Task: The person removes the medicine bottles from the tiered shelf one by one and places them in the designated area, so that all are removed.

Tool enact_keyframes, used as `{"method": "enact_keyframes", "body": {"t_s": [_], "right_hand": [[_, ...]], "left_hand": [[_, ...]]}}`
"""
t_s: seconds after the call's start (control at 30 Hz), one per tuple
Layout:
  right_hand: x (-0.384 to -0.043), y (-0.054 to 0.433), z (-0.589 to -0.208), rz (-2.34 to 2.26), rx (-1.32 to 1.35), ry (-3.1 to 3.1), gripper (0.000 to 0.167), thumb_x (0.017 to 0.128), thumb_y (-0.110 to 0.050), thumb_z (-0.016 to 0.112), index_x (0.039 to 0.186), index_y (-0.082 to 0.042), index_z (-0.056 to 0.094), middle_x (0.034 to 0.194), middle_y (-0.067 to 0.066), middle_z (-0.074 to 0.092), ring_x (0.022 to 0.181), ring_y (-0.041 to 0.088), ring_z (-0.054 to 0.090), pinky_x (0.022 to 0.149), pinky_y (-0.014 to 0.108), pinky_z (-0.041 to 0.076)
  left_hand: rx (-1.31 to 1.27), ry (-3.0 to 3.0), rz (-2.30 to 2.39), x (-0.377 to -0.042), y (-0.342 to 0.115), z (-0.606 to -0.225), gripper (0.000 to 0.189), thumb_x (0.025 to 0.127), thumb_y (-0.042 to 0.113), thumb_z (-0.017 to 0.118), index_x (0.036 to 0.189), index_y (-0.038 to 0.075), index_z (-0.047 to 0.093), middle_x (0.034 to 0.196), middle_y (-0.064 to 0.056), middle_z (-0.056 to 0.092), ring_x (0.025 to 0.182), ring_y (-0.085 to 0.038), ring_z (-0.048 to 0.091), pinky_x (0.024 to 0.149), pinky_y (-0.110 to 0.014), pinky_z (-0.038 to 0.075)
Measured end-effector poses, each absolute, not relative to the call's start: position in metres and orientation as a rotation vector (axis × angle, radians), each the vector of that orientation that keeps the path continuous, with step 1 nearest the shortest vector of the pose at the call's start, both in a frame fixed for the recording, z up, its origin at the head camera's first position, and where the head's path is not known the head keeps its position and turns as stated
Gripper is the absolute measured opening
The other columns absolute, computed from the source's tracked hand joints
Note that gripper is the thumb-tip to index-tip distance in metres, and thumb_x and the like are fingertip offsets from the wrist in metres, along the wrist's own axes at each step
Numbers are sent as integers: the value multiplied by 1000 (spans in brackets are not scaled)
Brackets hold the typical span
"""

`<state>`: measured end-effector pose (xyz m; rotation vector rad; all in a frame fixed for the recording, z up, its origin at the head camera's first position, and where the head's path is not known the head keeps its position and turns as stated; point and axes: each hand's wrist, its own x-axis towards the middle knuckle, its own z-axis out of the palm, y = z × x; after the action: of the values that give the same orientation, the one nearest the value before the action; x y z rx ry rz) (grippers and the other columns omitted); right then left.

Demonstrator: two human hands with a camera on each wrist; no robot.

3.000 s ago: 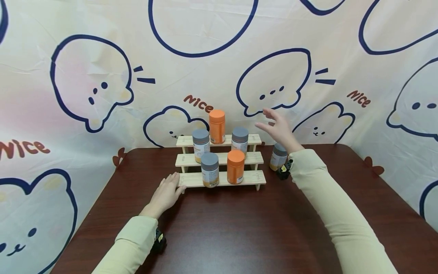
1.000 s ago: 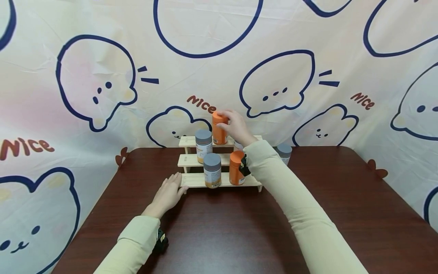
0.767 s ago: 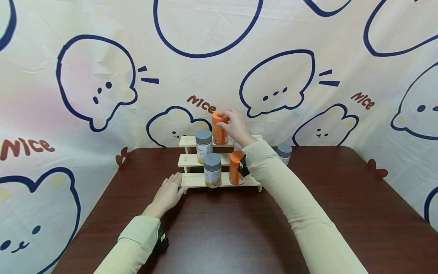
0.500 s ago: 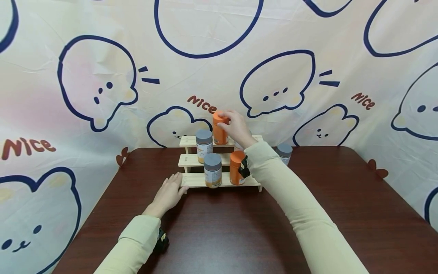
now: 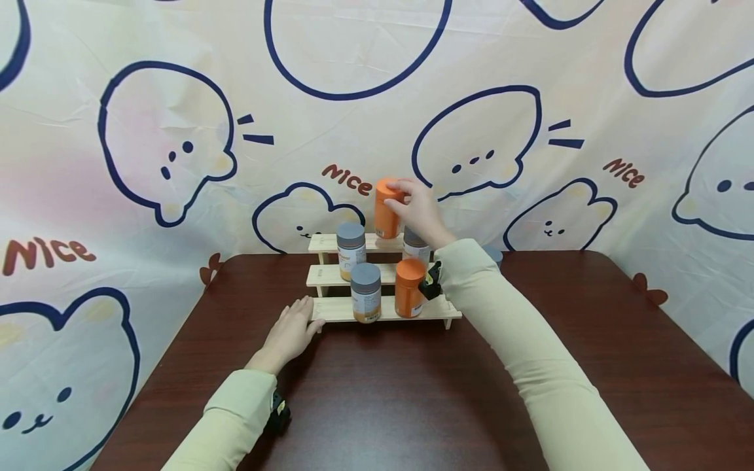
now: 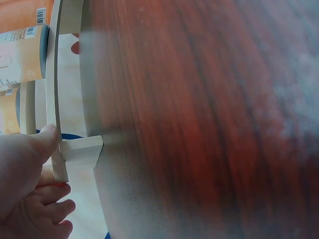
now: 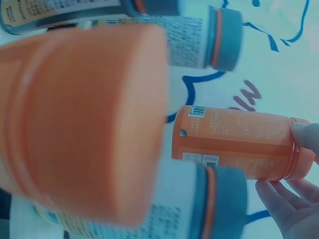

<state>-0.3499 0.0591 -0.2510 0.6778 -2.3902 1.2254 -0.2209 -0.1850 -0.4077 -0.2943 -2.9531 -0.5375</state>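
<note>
In the head view, my right hand grips an orange plastic bottle near its cap, thumb on one side and fingers on the other. The bottle is upright, its base slightly above the top board. The right wrist view shows this bottle in front of the printed cloth. My left hand holds the left end of the lowest board of a three-step wooden stand. In the left wrist view, the thumb and fingers lie on either side of that board end.
On the stand are grey-capped bottles on the lowest step, at the middle left and at the right, plus a second orange bottle. Another grey-capped bottle is mostly behind the right sleeve. A printed cloth rises behind the brown table.
My right hand came in from the right, took hold of the orange bottle on the top step, and has lifted it slightly up and to the right. The left hand has stayed on the stand.
</note>
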Motion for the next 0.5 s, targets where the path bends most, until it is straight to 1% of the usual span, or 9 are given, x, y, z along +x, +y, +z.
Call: {"method": "enact_keyframes", "body": {"t_s": [0.3,0.5], "right_hand": [[-352,83,-232,1333,614,-2284,36,86,-11,65,121,-3,60,126,10,50,111,22,51,90,30,45],[-351,103,-224,1295,590,-2236,35,87,-12,65,121,-3,60,127,8,50,108,20,52,87,27,46]], "left_hand": [[-288,-2956,-544,-221,-185,-408,57,94,21,54,133,-15,35,136,-31,35,128,-42,30,105,-51,20],[-288,-2953,-539,-221,-185,-408,57,94,21,55,133,-16,36,136,-31,36,128,-42,30,105,-51,20]]}}
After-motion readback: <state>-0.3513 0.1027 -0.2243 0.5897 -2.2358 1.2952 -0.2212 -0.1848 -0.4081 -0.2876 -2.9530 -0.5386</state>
